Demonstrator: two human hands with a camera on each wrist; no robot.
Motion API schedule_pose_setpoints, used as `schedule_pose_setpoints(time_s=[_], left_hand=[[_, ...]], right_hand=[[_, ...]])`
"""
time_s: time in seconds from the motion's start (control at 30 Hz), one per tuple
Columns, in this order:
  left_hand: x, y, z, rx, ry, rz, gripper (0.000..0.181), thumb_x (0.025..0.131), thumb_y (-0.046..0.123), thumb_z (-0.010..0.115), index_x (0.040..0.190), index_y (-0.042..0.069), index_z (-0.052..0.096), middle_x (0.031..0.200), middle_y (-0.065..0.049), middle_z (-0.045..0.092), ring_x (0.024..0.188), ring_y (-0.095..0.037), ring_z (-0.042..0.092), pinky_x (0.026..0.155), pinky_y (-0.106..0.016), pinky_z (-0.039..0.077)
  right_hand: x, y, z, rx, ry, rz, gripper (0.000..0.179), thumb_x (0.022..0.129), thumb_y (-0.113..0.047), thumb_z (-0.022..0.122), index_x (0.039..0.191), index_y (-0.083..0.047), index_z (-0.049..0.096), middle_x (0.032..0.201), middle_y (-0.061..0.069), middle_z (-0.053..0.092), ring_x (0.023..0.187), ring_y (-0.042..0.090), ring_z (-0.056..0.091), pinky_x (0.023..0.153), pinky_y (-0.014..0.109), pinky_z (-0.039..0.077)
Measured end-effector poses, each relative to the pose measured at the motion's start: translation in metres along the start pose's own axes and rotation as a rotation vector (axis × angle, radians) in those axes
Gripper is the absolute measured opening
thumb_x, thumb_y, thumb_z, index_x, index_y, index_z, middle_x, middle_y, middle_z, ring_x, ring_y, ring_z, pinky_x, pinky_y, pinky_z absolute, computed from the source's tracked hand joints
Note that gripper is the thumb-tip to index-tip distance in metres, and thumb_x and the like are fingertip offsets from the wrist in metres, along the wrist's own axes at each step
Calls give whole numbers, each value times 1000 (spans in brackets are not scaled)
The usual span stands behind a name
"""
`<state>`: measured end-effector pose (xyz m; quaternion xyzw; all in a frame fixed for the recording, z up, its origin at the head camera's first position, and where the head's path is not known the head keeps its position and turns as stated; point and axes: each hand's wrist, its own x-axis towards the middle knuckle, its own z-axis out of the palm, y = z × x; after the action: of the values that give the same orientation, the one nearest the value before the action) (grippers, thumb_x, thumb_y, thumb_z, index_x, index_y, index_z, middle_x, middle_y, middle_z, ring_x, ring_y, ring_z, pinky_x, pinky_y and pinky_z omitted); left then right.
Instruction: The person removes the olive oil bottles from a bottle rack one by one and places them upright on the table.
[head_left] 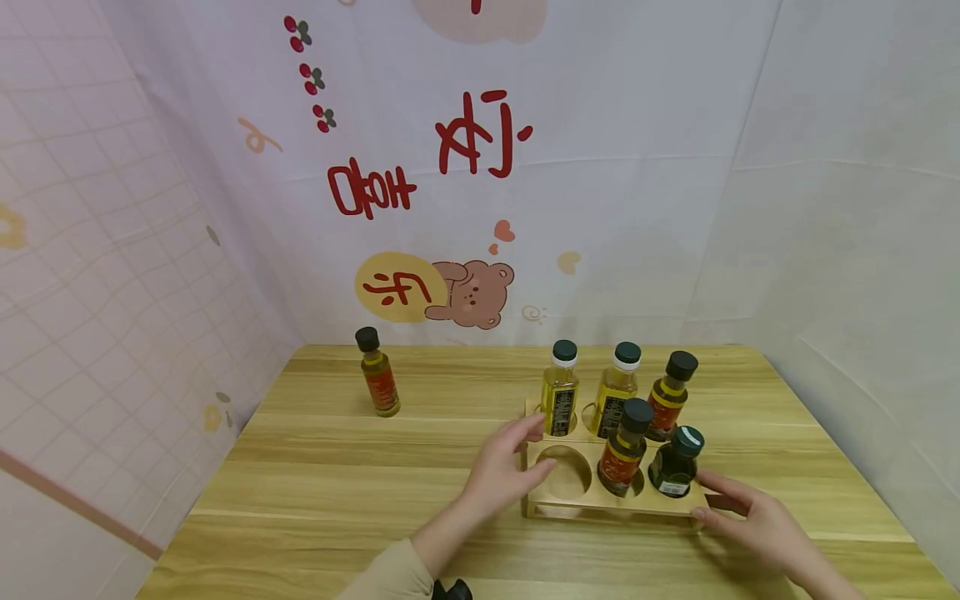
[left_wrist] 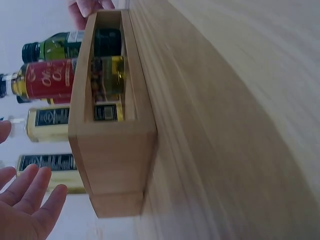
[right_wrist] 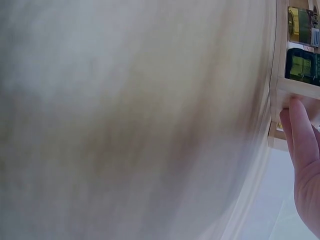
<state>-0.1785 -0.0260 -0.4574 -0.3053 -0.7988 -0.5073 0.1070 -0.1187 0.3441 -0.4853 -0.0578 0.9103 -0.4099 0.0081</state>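
Observation:
A two-tier wooden rack (head_left: 592, 502) holds several oil bottles. On its back tier stand two pale-yellow oil bottles (head_left: 560, 396) and a red-labelled oil bottle (head_left: 663, 408). The front tier carries another red-labelled bottle (head_left: 622, 462) and a short dark green bottle (head_left: 672, 471); its left round hole is bare. My left hand (head_left: 498, 477) hovers by the rack's left end, fingers spread and holding nothing, apart from the wood in the left wrist view. With extended fingers, my right hand (head_left: 761, 525) touches the rack's right end, and the right wrist view shows fingertips (right_wrist: 296, 107) against that end.
Apart from the rack, one more red-labelled oil bottle (head_left: 382, 385) stands upright toward the back left of the wooden table (head_left: 322, 492). Behind the table hangs a printed white cloth (head_left: 622, 225), with cloth along both sides too.

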Motion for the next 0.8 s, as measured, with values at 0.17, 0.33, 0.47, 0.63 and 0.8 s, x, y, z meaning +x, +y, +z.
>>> schedule_pose_setpoints(time_s=[0.17, 0.33, 0.47, 0.63, 0.8], left_hand=[[7, 6, 12, 42, -34, 35, 60, 84, 14, 80, 138, 4, 55, 120, -8, 66, 109, -16, 61, 89, -33, 55], [13, 12, 25, 55, -55, 52, 61, 86, 17, 79, 140, 8, 54, 122, -7, 65, 111, -11, 60, 90, -30, 54], [17, 19, 35, 20, -54, 35, 61, 86, 17, 79, 141, 9, 54, 121, -4, 65, 111, -11, 60, 91, -29, 53], [24, 28, 45, -40, -61, 3, 61, 87, 19, 78, 142, 9, 53, 121, -2, 64, 112, -10, 60, 92, -28, 52], [31, 38, 52, -109, -66, -16, 61, 88, 20, 78, 143, 9, 52, 125, -5, 64, 114, -14, 60, 92, -28, 52]], right_hand=[[1, -1, -1, 25, -16, 5, 60, 88, -17, 77, 136, 10, 53, 133, 31, 55, 93, -2, 64, 74, 19, 53], [1, -1, -1, 46, -25, 8, 60, 88, -15, 76, 136, 12, 52, 133, 34, 53, 92, -1, 64, 73, 20, 54], [1, -1, -1, 41, -17, 5, 60, 87, -16, 77, 135, 11, 53, 132, 34, 54, 92, 0, 65, 74, 20, 53], [1, 0, 0, 33, -8, 24, 61, 87, -19, 78, 135, 10, 54, 132, 31, 55, 92, -1, 65, 74, 19, 53], [1, 2, 1, 35, -12, 9, 59, 88, -16, 77, 135, 10, 54, 132, 32, 55, 93, -1, 64, 74, 19, 53]])
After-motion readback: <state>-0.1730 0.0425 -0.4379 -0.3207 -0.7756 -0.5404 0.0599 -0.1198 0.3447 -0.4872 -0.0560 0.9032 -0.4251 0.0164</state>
